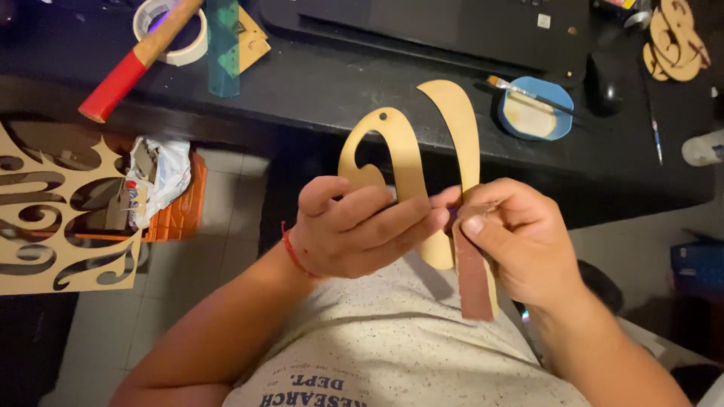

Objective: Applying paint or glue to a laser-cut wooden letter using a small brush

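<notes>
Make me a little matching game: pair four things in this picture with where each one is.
Things:
1. wooden letter cutout
2. strip of brown sandpaper
3. hammer with red handle
4. paintbrush

Places:
A. lying across the blue dish on the desk
B. gripped in the left hand
C. resting over the tape roll, far left of the desk
D. pinched in the right hand, hanging down

Pairs: 1-B, 2-D, 3-C, 4-A
</notes>
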